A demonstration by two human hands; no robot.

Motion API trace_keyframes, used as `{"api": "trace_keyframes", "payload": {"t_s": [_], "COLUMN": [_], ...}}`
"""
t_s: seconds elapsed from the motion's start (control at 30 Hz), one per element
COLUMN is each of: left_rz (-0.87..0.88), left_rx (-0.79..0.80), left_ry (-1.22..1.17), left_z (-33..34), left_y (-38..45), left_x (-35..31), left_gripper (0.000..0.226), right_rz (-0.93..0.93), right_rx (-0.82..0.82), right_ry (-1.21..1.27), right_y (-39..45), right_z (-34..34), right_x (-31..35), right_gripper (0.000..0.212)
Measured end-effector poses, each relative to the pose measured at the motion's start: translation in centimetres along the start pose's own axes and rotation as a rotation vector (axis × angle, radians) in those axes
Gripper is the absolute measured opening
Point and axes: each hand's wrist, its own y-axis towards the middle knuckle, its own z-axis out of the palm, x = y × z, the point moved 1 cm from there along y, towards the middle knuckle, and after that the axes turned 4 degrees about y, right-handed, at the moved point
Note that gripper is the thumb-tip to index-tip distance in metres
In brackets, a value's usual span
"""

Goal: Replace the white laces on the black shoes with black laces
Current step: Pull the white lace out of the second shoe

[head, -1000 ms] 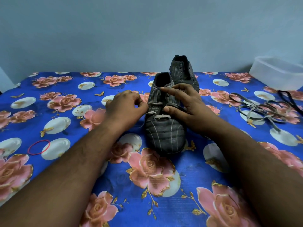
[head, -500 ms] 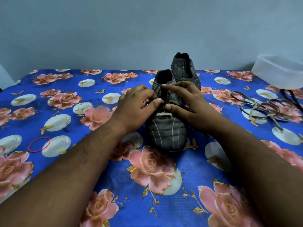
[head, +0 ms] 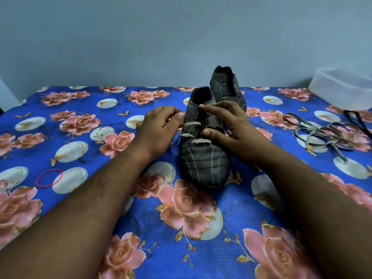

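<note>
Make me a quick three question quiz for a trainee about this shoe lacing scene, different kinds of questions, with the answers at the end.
1. True or false: the near shoe still has white lace threaded across its front.
2. Multiple choice: which hand pinches the white lace at the shoe's side? A) left hand B) right hand C) neither
3. Fill in: the red rubber band lies on the floral cloth to the person's ____.

Key: 1 true; 2 A; 3 left. Note: the far shoe shows no white lace, and a loose pile of laces lies at the right, near the clear plastic tub.
</note>
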Motion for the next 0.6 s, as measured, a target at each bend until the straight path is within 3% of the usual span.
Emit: {"api": "trace_keyframes", "payload": {"t_s": [0.1,0.2,0.5,0.6], "left_rz": [0.16,0.212,-0.088,-0.112], "left_rx": [0.031,0.046,0.033,0.016], "left_ry": [0.004,0.088,0.399,0.417], "left_z": [0.5,0.7,-0.1,-0.1], "left_y": [-0.4,-0.5,0.2,0.2], "left_x": [-1.0,-1.3,1.0,1.3], "left_gripper": [0.038,0.029,0.027,0.028], "right_rz": [-0.001,-0.004,0.011,0.004], "right_rx": [0.001,-0.004,-0.009,-0.005], "right_ry": [0.0,-0.002,0.007,0.006], "right_y": [0.0,0.0,0.0,0.0], "right_z": [0.0,0.0,0.1,0.1], "right_x": [0.0,0.0,0.0,0.0], "right_gripper": [0.059,0.059,0.058,0.058]}}
